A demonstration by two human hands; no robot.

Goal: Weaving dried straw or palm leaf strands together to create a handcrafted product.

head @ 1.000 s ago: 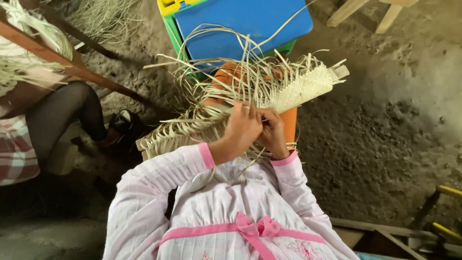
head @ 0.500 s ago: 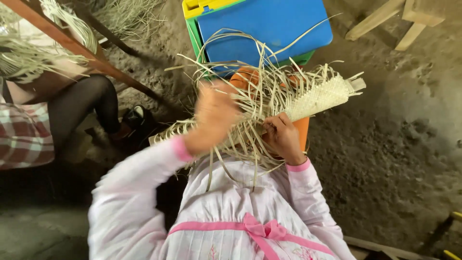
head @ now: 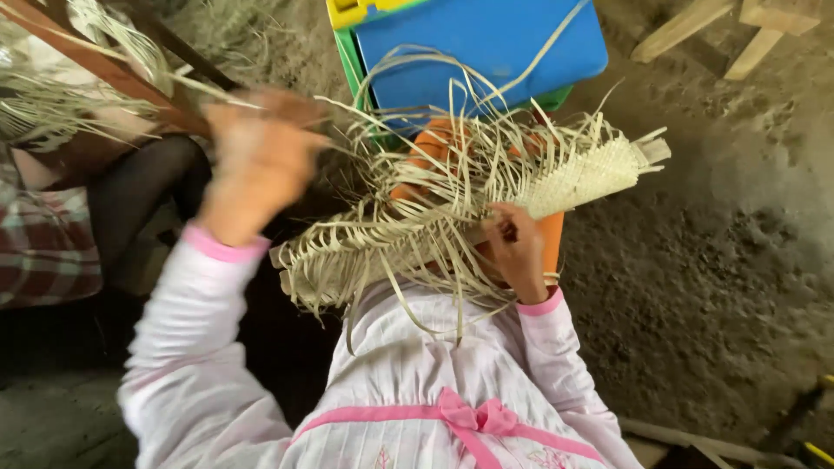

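Sitting over a floor (head: 695,287) of rough, lumpy grey earth, we work in a dim spot with no tabletop under the weaving. Pale wooden legs (head: 738,30) of some piece of furniture stand on the dirt at the upper right, and a reddish-brown wooden bar (head: 95,69) slants across the upper left with dry straw hanging about it. One blue plastic box (head: 478,43) with a green rim and a yellow corner lies on the ground ahead of us. One other person sits at the far left: we see only a dark-stockinged leg (head: 148,200) and a patch of plaid cloth (head: 43,252).

We count one piece of weaving, a long strip of pale plaited straw (head: 452,217), lying across our lap above orange trousers (head: 552,239). Its right end is tightly woven and its left end is looser, with many free strands curling up.

Our right hand (head: 512,247) rests on the strip near its middle, fingers curled and pinching at the weave. Our left hand (head: 256,161) is lifted up and to the left, well apart from the strip; it is blurred, seems closed around a thin strand (head: 347,108), though we cannot tell for sure.
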